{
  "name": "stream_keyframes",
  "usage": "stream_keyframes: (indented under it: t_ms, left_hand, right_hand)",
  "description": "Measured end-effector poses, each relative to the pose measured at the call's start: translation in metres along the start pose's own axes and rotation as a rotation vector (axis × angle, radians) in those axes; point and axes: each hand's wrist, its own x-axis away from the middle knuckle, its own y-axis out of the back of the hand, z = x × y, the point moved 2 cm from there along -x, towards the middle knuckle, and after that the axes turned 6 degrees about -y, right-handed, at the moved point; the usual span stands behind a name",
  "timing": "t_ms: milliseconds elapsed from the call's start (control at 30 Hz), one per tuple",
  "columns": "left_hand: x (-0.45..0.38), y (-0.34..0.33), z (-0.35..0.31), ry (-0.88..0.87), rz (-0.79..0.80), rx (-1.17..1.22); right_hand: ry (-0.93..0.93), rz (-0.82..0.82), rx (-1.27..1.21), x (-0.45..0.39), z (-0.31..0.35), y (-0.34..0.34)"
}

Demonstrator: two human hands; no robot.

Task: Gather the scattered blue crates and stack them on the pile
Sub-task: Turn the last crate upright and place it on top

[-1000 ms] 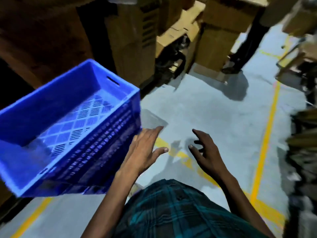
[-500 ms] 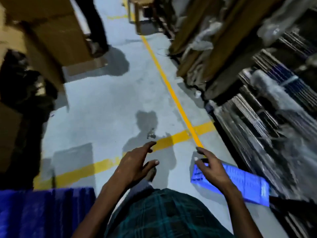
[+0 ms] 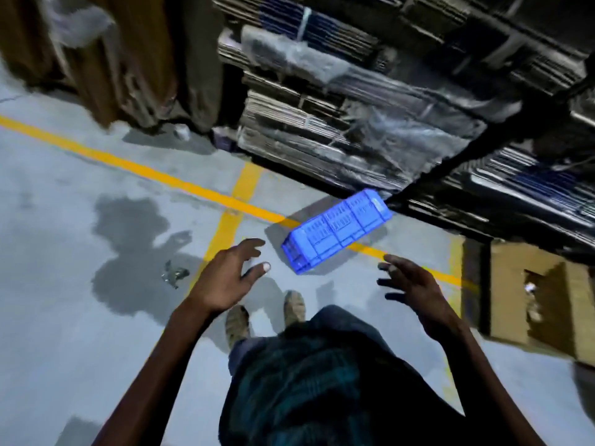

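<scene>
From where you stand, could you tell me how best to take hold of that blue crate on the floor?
Probably by its two short ends, one hand each, from above: the blue crate seems to lie overturned across the yellow line, long and narrow, with both hands free.

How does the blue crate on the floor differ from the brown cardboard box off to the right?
The blue crate is bright plastic with slotted, gridded walls; the cardboard box is plain brown with solid sides. The blue crate lies on the open floor across a yellow line, while the cardboard box sits at the right beside the wrapped stacks. The cardboard box shows a dark opening with scraps inside; the blue crate's visible face is closed. Neither is being touched.
</scene>
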Motion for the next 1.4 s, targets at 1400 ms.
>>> stream_keyframes:
  t_ms: [1400]
  left_hand:
    - [-0.36, -0.462, 0.217, 0.361, 0.355, -0.468]
  right_hand:
    - [-0.745, -0.129, -0.535, -0.542, -0.28, -0.034]
